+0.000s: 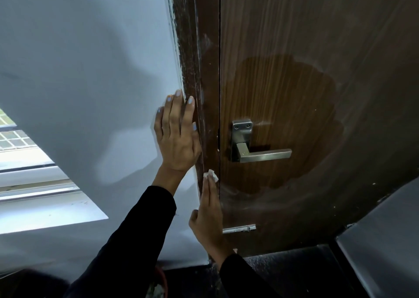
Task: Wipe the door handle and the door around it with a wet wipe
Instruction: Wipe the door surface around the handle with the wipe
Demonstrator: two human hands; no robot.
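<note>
Left hand [175, 136] flat on wall [90, 71] beside frame [199, 71], fingers straight, grasping nothing.

Right hand [209, 216] presses wipe [211, 175] on frame near door [317, 48] edge, fingers straight on it.

Wipe: small, crumpled, likely light, soft, damp; best kept under fingertips.

Handle [260, 154] to right: metal lever, likely stiff, slippery; wet patch around it.

wet wipe [211, 174]: mostly hidden under right hand [209, 216] fingers

Door [317, 48] brown woodgrain, darker wet patch; handle [260, 154] brushed silver; wipe [211, 174] white; wall [90, 59] pale grey; sleeves [136, 241] black.
</note>
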